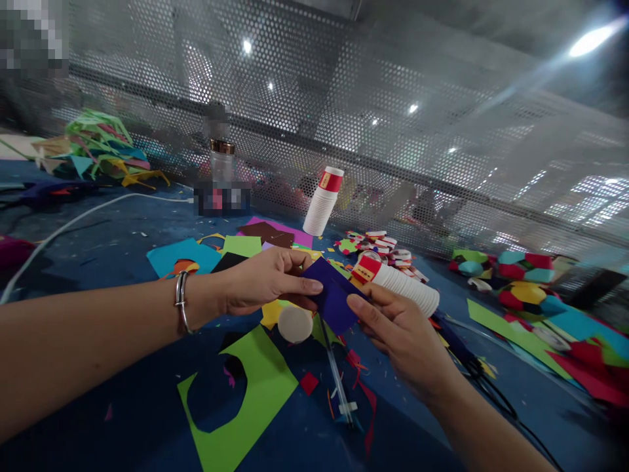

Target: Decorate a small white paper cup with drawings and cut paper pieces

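A dark purple piece of paper [335, 303] is held up between both hands above the table. My left hand [270, 280] pinches its left edge between thumb and fingers. On the other side, my right hand [393, 321] grips the right edge, the thumb lying on the front face. Just below the paper is a pale round disc [295, 325], apparently a cup's base. A clear thin stick-like object [337, 373], possibly a pen, lies under the hands. Nearer to me rests a green sheet [268, 387] with a large round hole cut out.
A stack of white paper cups [322, 208] stands behind the hands; another stack [405, 286] lies at the right. Coloured paper sheets [184, 254] and scraps surround them. A white cable [63, 226] crosses the left. A perforated metal panel [295, 98] closes off the back.
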The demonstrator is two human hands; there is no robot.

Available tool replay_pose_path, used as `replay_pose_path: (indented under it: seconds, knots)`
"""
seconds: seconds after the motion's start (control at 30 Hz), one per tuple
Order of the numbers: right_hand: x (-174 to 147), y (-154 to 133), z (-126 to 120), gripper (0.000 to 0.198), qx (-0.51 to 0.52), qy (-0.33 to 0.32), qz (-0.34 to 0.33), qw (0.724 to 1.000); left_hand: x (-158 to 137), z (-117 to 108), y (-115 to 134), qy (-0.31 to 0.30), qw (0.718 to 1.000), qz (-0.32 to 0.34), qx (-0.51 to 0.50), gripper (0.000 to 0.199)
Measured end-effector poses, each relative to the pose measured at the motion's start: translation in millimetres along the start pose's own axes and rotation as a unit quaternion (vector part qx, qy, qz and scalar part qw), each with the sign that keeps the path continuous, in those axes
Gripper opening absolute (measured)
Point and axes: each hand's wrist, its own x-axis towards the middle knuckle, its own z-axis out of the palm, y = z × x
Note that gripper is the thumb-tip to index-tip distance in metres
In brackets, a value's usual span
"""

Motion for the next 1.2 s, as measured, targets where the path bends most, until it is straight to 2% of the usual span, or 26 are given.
replay_pose_path:
  seconds: [0.5,0.87,1.2]
  knots:
    - [-1.8,-2.7,0.9,0.032,0.031,0.000,0.010,0.999,1.0,5.7,-4.9,-0.010,0.999,-0.007,-0.050,0.011]
    - [-2.8,-3.4,6.2,0.034,0.051,0.004,0.028,0.998,1.5,8.2,-8.1,-0.012,0.999,-0.014,-0.052,0.027]
    - [-3.6,-1.1,9.9,0.032,0.073,0.011,0.033,0.997,1.5,12.7,-10.4,-0.025,0.998,-0.028,-0.050,0.034]
